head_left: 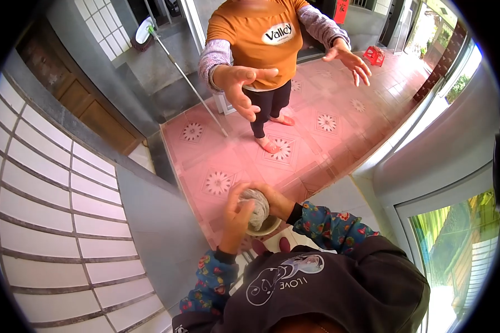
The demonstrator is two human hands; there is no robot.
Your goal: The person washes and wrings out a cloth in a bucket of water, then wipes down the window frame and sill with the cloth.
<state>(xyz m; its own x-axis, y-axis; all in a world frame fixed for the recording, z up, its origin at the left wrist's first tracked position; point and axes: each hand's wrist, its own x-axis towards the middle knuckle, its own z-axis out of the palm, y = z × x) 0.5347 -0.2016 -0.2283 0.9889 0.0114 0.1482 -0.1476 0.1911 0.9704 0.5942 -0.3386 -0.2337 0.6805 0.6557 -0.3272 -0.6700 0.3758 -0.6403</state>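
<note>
Grips both loaded: left grip [236,217] wraps the left side of a grey wad [255,210], right grip [274,201] curls over its far right side. Wad looks like wrung cloth, bunched and twisted; material hard to confirm. It sits between the palms, above a pale bowl [269,227]; can't tell if they touch. Maroon shoes [284,245] on the near side of the bowl. Far side: another person in an orange shirt [255,47], both hands spread, well apart from the wad. Mop [186,79] far left, red stool [374,56] far right, on pink tiled floor [236,155].
</note>
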